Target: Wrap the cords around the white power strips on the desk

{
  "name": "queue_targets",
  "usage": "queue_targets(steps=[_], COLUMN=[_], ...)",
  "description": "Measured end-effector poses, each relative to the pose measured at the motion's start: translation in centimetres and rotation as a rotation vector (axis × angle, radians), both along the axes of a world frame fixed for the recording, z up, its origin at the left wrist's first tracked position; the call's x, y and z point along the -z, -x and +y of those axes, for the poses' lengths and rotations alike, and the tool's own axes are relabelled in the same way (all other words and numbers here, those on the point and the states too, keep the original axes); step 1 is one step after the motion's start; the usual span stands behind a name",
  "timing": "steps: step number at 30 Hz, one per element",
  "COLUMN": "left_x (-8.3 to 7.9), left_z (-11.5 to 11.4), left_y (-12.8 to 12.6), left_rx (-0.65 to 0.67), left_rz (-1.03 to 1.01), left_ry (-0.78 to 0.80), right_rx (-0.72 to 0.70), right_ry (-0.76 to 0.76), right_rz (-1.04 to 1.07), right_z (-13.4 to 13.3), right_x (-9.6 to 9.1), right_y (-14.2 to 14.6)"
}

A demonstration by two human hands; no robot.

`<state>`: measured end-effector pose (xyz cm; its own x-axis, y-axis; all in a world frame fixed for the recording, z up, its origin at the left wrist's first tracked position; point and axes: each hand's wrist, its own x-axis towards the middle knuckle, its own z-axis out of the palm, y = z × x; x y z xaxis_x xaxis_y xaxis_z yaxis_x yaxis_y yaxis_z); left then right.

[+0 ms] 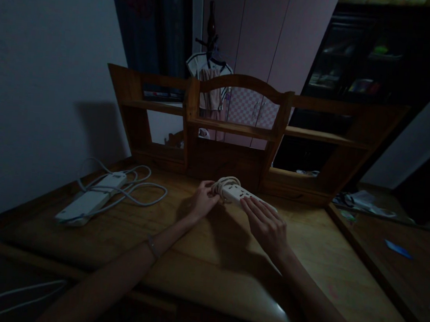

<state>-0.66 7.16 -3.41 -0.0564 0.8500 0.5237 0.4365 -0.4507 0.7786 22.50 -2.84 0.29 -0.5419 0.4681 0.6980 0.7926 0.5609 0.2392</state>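
A white power strip (239, 194) lies near the back middle of the wooden desk (208, 258), with its cable coiled in a bundle (223, 183) at the strip's left end. My left hand (205, 198) is closed around the coiled cable. My right hand (265, 223) rests on the strip's right part, fingers laid along it and gripping it. Both forearms reach in from the bottom of the view.
A second white power strip (87, 204) with a loose cable (139, 190) lies at the desk's left. A wooden shelf unit (239, 128) stands along the desk's back edge. Papers (359, 200) sit on a side surface at right. More cables (14, 294) hang at lower left.
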Motion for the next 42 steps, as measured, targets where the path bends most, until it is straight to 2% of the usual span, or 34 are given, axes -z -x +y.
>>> queue_targets(steps=[5, 10, 20, 26, 34, 42], left_x=[0.1, 0.7, 0.3, 0.7, -0.2, 0.6], left_z=[0.7, 0.5, -0.1, 0.0, -0.5, -0.1], left_y=[0.5, 0.1, -0.1, -0.4, -0.5, -1.2], left_rx=[0.019, 0.092, 0.162, 0.094, 0.024, -0.093], left_rz=[0.058, 0.111, 0.148, 0.103, 0.099, 0.153], left_ry=[0.011, 0.052, 0.077, 0.084, 0.056, 0.099], right_rx=[0.020, 0.026, 0.018, 0.019, 0.028, 0.001], right_ry=[-0.020, -0.078, -0.077, -0.058, -0.032, -0.023], right_rz=[0.033, 0.040, 0.037, 0.036, 0.019, 0.003], right_z=[-0.1, -0.1, -0.2, -0.1, 0.4, 0.3], right_x=[-0.1, -0.3, -0.3, -0.4, 0.6, 1.0], right_y=[-0.4, -0.4, -0.3, -0.5, -0.4, 0.5])
